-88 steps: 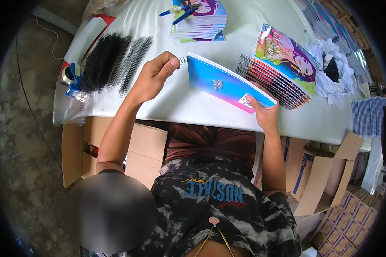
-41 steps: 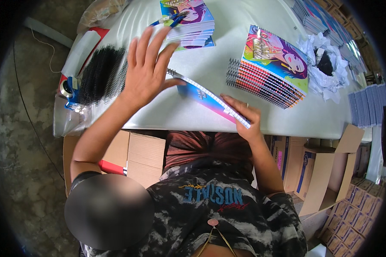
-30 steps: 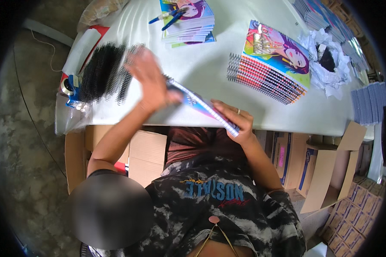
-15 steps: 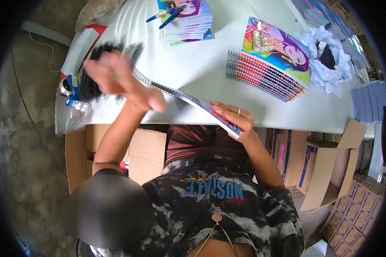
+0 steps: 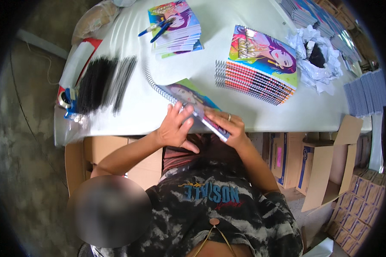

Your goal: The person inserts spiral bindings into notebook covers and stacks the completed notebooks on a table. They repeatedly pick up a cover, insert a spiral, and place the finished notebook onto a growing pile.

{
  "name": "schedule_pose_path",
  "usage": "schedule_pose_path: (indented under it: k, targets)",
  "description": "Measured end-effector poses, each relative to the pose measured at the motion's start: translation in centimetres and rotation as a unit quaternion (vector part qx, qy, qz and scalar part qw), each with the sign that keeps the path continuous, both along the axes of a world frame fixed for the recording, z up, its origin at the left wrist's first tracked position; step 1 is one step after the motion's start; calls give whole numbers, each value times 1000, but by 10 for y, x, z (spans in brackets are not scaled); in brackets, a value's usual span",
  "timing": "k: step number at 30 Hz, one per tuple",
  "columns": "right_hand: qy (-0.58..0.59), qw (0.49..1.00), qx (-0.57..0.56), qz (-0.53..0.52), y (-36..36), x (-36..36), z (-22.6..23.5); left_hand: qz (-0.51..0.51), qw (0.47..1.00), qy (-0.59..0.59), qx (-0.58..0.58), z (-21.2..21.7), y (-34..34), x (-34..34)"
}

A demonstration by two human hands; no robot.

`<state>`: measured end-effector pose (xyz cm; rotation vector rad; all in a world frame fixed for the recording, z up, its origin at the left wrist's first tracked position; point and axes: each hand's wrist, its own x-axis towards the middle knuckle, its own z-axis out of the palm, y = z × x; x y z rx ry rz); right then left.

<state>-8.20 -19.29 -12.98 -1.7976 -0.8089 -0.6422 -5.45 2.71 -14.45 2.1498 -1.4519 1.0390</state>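
Note:
A notebook (image 5: pixel 193 95) with a colourful illustrated cover is tilted up at the table's near edge. My right hand (image 5: pixel 229 127), with a ring on one finger, is closed around its right end. A dark spiral coil (image 5: pixel 156 88) sticks out beyond the notebook's left end, its far tip blurred. Beside the coil, my left hand (image 5: pixel 176 128) has its fingers spread and seems to touch the notebook's spine edge; the exact contact cannot be made out. Loose black spiral coils (image 5: pixel 101 83) lie at the left of the table.
Spiral-bound notebooks (image 5: pixel 261 58) are stacked at the right, beside crumpled white wrapping (image 5: pixel 300 73). Blue-handled pliers (image 5: pixel 161 30) rest on another notebook pile (image 5: pixel 180 40) at the far middle. Blue tape dispenser (image 5: pixel 68 100) stands at the left edge. Cardboard boxes (image 5: pixel 326 171) sit below the table.
My left hand has come down and right, from over the loose coils to the notebook's spine. The notebook's cover now faces up more, and the coil has swung upward.

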Motion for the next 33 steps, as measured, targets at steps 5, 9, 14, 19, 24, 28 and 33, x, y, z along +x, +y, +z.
schedule_pose_path:
  k: [5,9,14,19,24,28,33]
  targets:
    - [14,1000,21,16,13,-5,9,44,995,60,-72,28,-8,3]
    - [-2,999,38,-29,9,7,5,-32,994,63,78,-7,2,-13]
    - [25,998,49,9,26,-2,5,164,984,-62,-14,29,-5,28]
    - [-4,998,60,4,22,-1,-1,-99,993,-66,22,12,-6,-10]
    - [47,997,60,7,29,-1,4,47,995,90,5,33,-19,-1]
    - [81,994,74,1,28,2,1,-28,998,16,47,4,-9,-11]
    - [62,997,46,8,37,1,0,91,995,-16,-25,47,-26,21]
